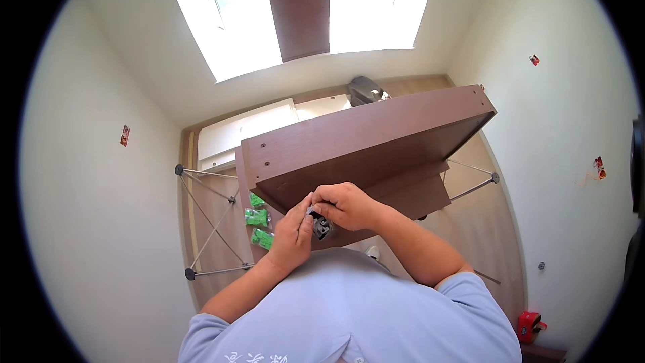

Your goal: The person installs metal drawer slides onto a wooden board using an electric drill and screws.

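Left grip: pinched the hardware bag near its upper end
Right grip: pinched it opposite
Handling: between both grips — probably light, limp, slippery; best held by the edge
Green packets: lay left
Brown board unit: just beyond

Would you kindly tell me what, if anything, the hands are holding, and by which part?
The left hand and right hand hold a small clear plastic bag of grey, metallic-looking parts, apparently near its upper edge; fingers hide the exact grip.
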`<move>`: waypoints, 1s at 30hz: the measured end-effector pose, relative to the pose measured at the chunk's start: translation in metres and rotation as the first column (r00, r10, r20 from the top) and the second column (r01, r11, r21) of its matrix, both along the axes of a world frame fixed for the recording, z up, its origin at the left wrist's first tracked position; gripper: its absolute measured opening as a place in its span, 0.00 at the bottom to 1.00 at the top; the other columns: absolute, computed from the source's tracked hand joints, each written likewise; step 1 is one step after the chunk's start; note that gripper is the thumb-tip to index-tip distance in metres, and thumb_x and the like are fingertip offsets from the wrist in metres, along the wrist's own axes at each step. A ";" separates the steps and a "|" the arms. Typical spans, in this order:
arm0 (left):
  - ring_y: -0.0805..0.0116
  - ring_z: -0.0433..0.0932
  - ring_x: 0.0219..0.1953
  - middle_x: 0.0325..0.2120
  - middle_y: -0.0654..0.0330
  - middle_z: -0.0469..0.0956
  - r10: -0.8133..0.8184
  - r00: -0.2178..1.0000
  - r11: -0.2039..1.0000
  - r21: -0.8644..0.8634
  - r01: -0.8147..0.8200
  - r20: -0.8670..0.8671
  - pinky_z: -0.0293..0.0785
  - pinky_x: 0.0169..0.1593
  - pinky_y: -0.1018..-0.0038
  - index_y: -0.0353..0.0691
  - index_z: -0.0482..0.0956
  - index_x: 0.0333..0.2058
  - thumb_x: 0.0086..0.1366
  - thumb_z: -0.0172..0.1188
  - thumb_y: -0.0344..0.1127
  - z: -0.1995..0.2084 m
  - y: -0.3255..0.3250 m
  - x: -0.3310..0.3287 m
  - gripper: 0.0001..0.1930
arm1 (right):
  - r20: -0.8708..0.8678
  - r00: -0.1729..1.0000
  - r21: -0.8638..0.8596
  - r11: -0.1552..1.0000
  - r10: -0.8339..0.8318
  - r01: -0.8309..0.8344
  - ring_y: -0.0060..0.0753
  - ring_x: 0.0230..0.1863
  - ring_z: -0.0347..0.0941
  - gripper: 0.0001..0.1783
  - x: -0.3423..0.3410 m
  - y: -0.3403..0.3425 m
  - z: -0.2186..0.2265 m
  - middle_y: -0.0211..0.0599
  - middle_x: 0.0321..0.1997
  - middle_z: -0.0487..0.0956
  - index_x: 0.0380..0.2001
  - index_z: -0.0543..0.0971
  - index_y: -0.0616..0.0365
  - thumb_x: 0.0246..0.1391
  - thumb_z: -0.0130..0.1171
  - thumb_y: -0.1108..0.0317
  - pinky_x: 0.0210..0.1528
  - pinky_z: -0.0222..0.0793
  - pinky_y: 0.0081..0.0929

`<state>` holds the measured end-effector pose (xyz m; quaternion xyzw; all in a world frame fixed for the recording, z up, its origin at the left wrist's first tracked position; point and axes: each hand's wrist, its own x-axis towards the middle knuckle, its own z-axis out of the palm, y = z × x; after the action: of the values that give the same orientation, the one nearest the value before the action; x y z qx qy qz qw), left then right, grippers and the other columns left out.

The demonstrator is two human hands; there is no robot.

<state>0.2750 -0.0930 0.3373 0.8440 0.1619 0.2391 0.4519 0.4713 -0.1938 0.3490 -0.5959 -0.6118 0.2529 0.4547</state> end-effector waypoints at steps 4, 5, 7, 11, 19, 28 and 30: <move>0.57 0.83 0.56 0.54 0.48 0.84 0.042 0.998 0.966 -0.252 -0.050 -0.038 0.75 0.64 0.67 0.29 0.77 0.65 0.77 0.51 0.29 0.003 0.004 -0.006 0.22 | 0.284 0.958 0.133 0.991 -0.036 -0.002 0.52 0.40 0.82 0.04 -0.004 0.009 -0.005 0.40 0.36 0.85 0.38 0.81 0.57 0.62 0.67 0.70 0.45 0.77 0.43; 0.61 0.84 0.55 0.54 0.50 0.85 0.040 0.998 0.931 -0.360 -0.054 -0.048 0.76 0.63 0.69 0.30 0.77 0.64 0.77 0.50 0.29 0.002 0.006 -0.007 0.21 | 0.244 0.969 0.136 0.991 -0.043 0.010 0.51 0.41 0.82 0.04 -0.005 0.011 -0.009 0.39 0.36 0.85 0.38 0.82 0.55 0.63 0.67 0.69 0.46 0.77 0.44; 0.73 0.79 0.51 0.50 0.59 0.84 0.039 0.990 0.902 -0.423 -0.092 -0.132 0.74 0.57 0.75 0.30 0.78 0.64 0.77 0.49 0.30 0.001 0.010 -0.006 0.21 | 0.161 0.985 0.141 0.989 -0.059 0.036 0.49 0.43 0.83 0.04 -0.006 0.014 -0.016 0.38 0.36 0.86 0.37 0.82 0.53 0.64 0.66 0.66 0.49 0.77 0.45; 0.77 0.77 0.51 0.49 0.62 0.83 -0.024 0.993 0.891 -0.454 -0.032 -0.117 0.73 0.56 0.77 0.30 0.78 0.64 0.76 0.50 0.29 0.004 0.013 -0.006 0.22 | 0.341 0.935 0.274 0.962 -0.101 0.004 0.46 0.41 0.82 0.04 -0.004 0.015 -0.021 0.35 0.35 0.84 0.36 0.82 0.53 0.62 0.68 0.67 0.47 0.77 0.43; 0.69 0.77 0.60 0.59 0.55 0.79 -0.094 0.989 0.788 -0.615 0.005 -0.112 0.71 0.66 0.71 0.26 0.72 0.66 0.76 0.51 0.30 0.004 0.000 0.007 0.24 | 0.064 0.995 0.001 0.997 0.071 -0.071 0.52 0.40 0.82 0.05 0.015 0.015 -0.021 0.38 0.37 0.86 0.38 0.84 0.54 0.62 0.68 0.66 0.47 0.77 0.44; 0.67 0.74 0.65 0.63 0.53 0.77 -0.007 0.992 0.630 -0.771 -0.093 -0.125 0.67 0.70 0.69 0.26 0.68 0.70 0.76 0.45 0.29 0.006 -0.018 0.015 0.26 | 0.191 0.973 -0.175 0.980 0.129 -0.096 0.50 0.39 0.83 0.10 0.021 0.006 -0.007 0.40 0.35 0.87 0.39 0.86 0.55 0.63 0.67 0.61 0.44 0.78 0.45; 0.65 0.74 0.66 0.64 0.51 0.77 0.029 0.995 0.560 -0.823 -0.095 -0.095 0.67 0.71 0.68 0.26 0.68 0.70 0.77 0.44 0.29 0.005 -0.019 0.015 0.26 | -0.054 0.998 -0.215 0.977 -0.015 0.003 0.46 0.35 0.82 0.11 0.013 0.002 -0.006 0.40 0.32 0.85 0.40 0.85 0.56 0.64 0.68 0.60 0.41 0.77 0.41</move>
<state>0.2901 -0.1116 0.3426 0.5361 0.3003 0.1214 0.7795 0.4848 -0.1914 0.3432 -0.6372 -0.5653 0.3319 0.4053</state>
